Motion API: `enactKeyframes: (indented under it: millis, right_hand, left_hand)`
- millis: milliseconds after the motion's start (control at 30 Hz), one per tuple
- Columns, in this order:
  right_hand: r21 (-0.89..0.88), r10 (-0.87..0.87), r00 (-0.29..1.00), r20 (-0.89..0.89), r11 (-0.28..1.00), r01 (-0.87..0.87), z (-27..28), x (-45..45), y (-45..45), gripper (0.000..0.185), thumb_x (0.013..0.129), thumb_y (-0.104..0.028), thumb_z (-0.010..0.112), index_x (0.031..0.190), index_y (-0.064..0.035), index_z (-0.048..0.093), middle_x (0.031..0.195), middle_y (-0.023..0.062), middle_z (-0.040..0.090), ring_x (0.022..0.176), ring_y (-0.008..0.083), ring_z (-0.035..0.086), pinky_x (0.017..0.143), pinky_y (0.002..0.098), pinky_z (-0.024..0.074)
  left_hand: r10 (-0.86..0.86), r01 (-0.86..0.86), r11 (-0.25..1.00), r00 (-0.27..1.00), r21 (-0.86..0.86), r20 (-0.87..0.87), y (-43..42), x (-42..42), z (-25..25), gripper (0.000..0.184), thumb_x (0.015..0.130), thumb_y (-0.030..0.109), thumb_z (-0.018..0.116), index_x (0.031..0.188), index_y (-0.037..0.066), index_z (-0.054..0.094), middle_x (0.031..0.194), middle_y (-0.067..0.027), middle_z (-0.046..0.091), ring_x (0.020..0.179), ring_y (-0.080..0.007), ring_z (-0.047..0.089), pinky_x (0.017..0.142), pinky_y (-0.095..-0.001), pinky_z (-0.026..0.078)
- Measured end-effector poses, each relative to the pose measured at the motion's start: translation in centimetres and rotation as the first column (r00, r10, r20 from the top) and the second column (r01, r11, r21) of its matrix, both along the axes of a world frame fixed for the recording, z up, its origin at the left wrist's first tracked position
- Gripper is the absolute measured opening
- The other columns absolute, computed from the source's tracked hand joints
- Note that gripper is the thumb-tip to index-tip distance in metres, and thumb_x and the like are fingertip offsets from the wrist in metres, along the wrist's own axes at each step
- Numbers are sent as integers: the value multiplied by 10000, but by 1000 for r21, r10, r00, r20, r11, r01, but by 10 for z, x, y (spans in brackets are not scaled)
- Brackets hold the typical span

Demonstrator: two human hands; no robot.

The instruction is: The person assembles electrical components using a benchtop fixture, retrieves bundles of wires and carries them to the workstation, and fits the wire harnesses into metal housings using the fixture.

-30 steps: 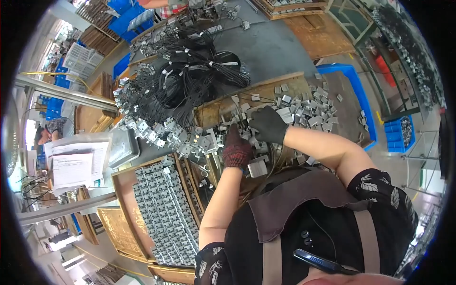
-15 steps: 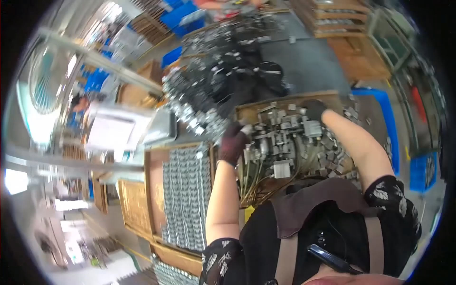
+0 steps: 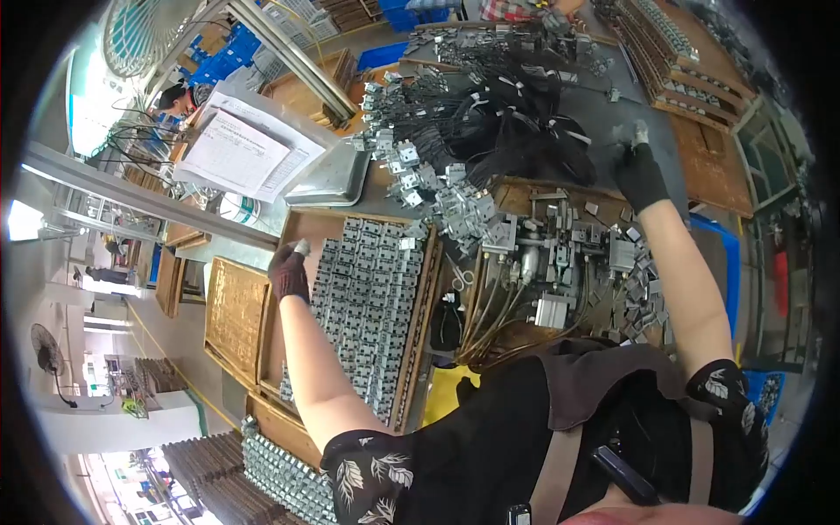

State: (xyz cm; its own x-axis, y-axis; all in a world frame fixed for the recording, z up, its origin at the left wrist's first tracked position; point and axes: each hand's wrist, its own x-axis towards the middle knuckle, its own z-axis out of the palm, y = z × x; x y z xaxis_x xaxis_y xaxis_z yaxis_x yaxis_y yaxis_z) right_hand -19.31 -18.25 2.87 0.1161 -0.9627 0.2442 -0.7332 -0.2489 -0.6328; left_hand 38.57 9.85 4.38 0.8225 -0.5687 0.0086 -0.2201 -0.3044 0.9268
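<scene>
My left hand, in a dark red glove with a pale thumb tip, is over the left side of a wooden tray. Its fingers are curled; whatever they hold, if anything, is hidden. Rows of small metal blocks fill much of that tray, just right of the hand. My right hand, in a black glove with a pale fingertip, reaches over the grey tabletop with fingers stretched out. Nothing shows in it. Between my hands stands a metal fixture with cylinders and hoses; loose metal pieces lie to its right.
Beyond the fixture lie bundled black cables and a heap of metal connectors. Papers hang at the left by a metal post. Stacked trays stand at the far right. Pliers rest beside the tray. Other people are in the background.
My left hand has moved left from beside the fixture to the tray. My right hand has left the fixture and moved outward over the tabletop. The view has shifted.
</scene>
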Motion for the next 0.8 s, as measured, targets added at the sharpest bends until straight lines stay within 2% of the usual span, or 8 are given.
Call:
enactKeyframes:
  millis: [133,267,333,400,633,733,767,800]
  right_hand:
    - [57,288,956,-51,957,-285,6,27,0,299,912,-311,527,1036,-54,615,1002,107,642,903,268,604,825,366,471]
    - [162,608,788,-95,790,-591,33,73,8,386,852,-401,560,971,-47,659,944,118,677,857,313,628,835,432,467]
    - [539,806,472,-357,591,-600,-4,108,41,467,862,-493,524,890,-57,691,918,119,688,886,321,636,853,440,468]
    - [739,805,-175,-568,405,-538,60,107,100,328,828,-378,576,874,-85,715,878,141,691,808,298,661,711,419,495]
    - [568,771,78,-631,529,-631,56,84,95,264,765,-363,607,757,-118,705,759,114,668,729,325,650,650,447,495]
    - [227,803,358,-476,506,-832,44,72,78,364,829,-433,605,900,-83,676,796,119,659,773,326,645,704,467,498]
    - [-211,800,492,-344,445,-870,48,76,72,371,851,-446,593,859,-79,651,670,89,617,663,293,635,622,449,503]
    - [-215,804,488,-341,439,-873,43,77,55,371,851,-446,593,859,-79,651,670,89,617,663,293,635,622,449,503]
  left_hand:
    - [-86,47,959,988,281,128,-7,13,-6,388,754,359,747,915,13,677,818,-65,656,757,-185,563,707,-339,444]
    - [-100,167,911,977,377,-191,-13,24,-26,478,719,420,722,991,33,649,790,-69,592,683,-190,522,668,-338,442]
    - [-149,267,833,952,484,-268,-14,30,-33,408,758,363,656,998,33,645,799,-76,591,675,-180,526,622,-335,432]
    - [-213,279,888,954,367,-210,-12,90,-103,344,787,293,610,1013,36,646,810,-80,608,690,-181,550,592,-340,432]
    - [-18,115,978,878,174,-479,-17,43,-54,487,789,120,595,1261,76,484,1009,-98,609,799,-214,594,648,-391,494]
    - [-178,225,971,910,85,-376,-23,30,-45,417,737,112,640,1135,74,521,1031,-80,586,921,-201,566,741,-358,472]
    - [-100,150,975,956,165,-276,-25,20,-43,443,728,103,633,1159,73,534,1019,-86,588,911,-203,567,745,-350,468]
    - [-93,142,976,958,166,-271,-25,26,-44,443,728,103,633,1159,73,534,1019,-86,588,911,-203,567,745,-350,468]
